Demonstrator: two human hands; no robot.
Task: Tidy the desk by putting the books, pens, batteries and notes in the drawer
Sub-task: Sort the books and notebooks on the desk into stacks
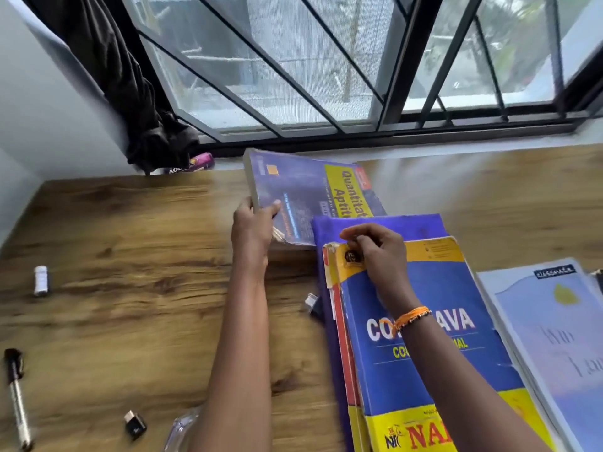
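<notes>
A wooden counter (130,243) fills the frame. At lower right lies a blue-and-yellow Java book (440,370), the right hand (375,249) pinching its top corner. At centre, the left hand (254,223) grips a tilted purple aptitude book (310,187). A pen (18,399) lies at lower left.

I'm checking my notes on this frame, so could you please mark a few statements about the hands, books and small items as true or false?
1. The left hand grips the purple Quantitative Aptitude book. True.
2. The right hand is off the books. False: it rests on the blue and yellow Java book.
3. A marker lies at the desk's left edge. True.
4. The white battery lies on a book. False: it lies on the bare desk.
</notes>
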